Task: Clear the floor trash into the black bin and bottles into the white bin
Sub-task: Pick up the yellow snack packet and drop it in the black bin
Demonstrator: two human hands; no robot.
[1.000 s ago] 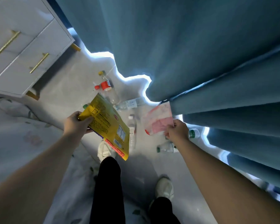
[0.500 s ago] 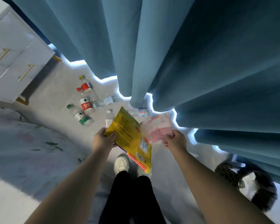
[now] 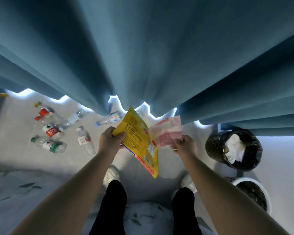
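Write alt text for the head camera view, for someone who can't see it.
A person's left-hand grip holds a yellow snack packet and the right-hand grip a pink wrapper, before a teal curtain. A black bin with white paper inside and a white bin stand at right; plastic bottles lie scattered at left.

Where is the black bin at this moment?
The black bin stands at the right of the head view, by the curtain hem, right of the right hand, white bin beside it.
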